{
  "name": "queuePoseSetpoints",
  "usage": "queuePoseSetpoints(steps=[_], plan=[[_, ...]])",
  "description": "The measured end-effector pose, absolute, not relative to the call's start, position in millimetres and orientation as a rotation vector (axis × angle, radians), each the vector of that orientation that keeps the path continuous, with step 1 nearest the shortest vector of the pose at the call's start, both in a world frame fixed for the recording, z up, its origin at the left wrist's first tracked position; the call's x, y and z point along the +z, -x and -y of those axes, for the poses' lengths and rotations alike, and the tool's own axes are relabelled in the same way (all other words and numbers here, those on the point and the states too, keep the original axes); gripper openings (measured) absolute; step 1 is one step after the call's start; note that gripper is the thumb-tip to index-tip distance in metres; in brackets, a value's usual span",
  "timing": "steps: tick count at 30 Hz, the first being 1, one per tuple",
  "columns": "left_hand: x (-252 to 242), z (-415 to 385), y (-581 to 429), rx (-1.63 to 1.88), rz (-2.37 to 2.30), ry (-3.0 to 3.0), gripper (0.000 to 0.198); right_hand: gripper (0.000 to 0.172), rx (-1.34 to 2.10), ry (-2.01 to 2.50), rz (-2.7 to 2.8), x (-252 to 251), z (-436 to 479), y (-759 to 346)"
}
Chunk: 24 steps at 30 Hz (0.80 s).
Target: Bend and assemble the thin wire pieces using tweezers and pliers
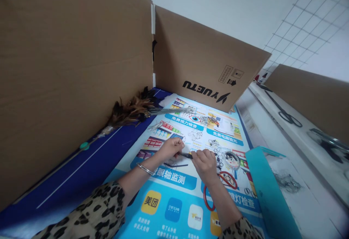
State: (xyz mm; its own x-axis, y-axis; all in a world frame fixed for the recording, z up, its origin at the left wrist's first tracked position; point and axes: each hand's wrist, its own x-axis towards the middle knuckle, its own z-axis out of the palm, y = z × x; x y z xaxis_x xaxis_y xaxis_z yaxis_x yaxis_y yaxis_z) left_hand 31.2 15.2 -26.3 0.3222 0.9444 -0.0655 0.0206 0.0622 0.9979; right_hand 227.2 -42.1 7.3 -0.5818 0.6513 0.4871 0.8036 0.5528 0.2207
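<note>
Over the printed mat (174, 194), my left hand (171, 147) and my right hand (205, 163) are close together with their fingers closed. A thin, dark, tapered piece (187, 155) spans the gap between them, one end in each hand. Its exact kind is too small to tell. Beneath my left hand a dark thin strip (177, 166) lies on the mat. Several small black rings and fine wire pieces (214, 143) lie beyond my right hand. A red loop (205, 200) shows beside my right forearm, which partly hides it.
Brown and black feathers (131, 111) on long wire stems (174, 110) lie along the left cardboard wall (81, 50). Another cardboard panel (196, 57) stands at the back. To the right are a teal box (269, 195), a wire tangle (288, 182) and dark scissors (289, 118).
</note>
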Motion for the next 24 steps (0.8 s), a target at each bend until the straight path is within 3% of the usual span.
queuePoseSetpoints(steps=[24], plan=[[-18, -10, -30, 1.004, -1.089, -1.619, 0.017, 0.016, -0.45, 1.379, 2.377, -2, 41, -222]])
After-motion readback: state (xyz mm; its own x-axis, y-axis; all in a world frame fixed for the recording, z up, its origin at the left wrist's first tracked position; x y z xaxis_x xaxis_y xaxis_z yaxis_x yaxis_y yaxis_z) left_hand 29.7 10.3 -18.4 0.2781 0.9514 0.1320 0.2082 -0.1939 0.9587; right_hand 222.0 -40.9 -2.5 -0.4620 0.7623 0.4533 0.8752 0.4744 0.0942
